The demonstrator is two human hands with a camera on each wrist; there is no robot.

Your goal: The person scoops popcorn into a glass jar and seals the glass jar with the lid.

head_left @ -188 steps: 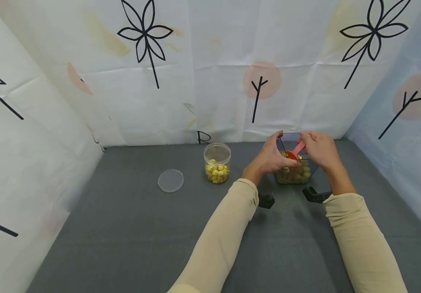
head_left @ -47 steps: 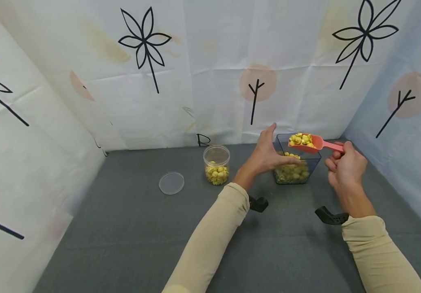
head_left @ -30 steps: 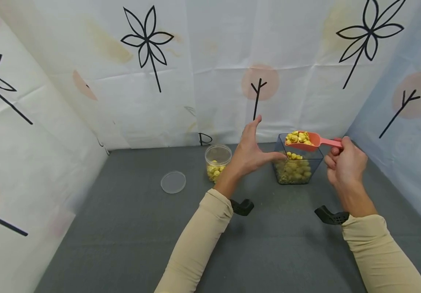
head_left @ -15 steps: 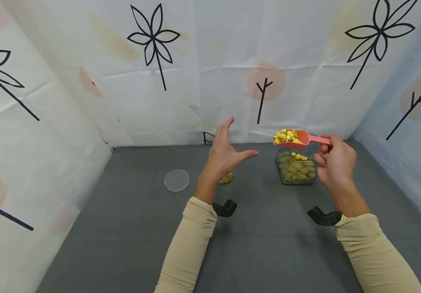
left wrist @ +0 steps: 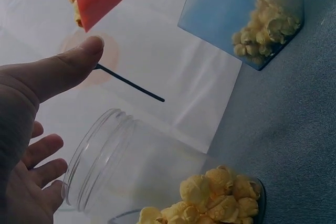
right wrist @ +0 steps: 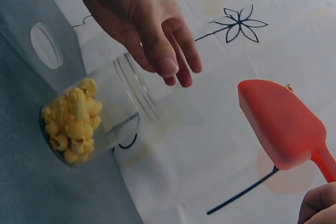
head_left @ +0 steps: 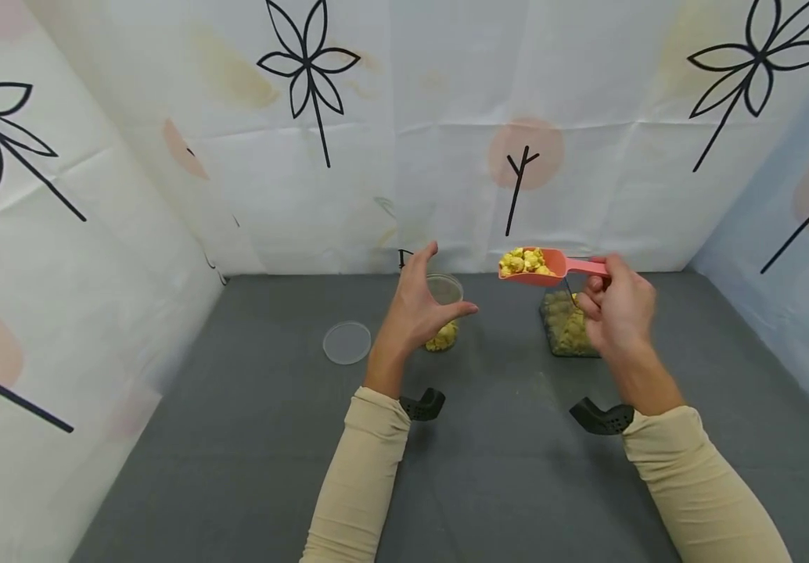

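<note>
Coral-pink plastic scoop (head_left: pixel 541 267), heaped with yellow popcorn (head_left: pixel 524 260), is pinched by its handle in the right hand (head_left: pixel 616 313), fingers (head_left: pixel 596 291) curled round the stem. It hangs in the air between the two containers, level, nothing spilling. Over on the other side, the left hand (head_left: pixel 415 306) is spread wide, fingers (left wrist: pixel 44 153) straight and thumb out, holding nothing; it hovers right at the round clear plastic jar (head_left: pixel 443 311), and the wrist view shows palm and jar mouth close but not clasped. That jar stands on the grey bench (head_left: pixel 249 438) with only a shallow layer of popcorn at the bottom, so by my read the filling is early to midway: plenty of room above. Behind the right hand sits the square clear tub (head_left: pixel 565 324), with a good stock of popcorn inside. Off to the left lies the round clear lid (head_left: pixel 346 342), flat on the bench, well apart from the jar: capping is not yet done.
</note>
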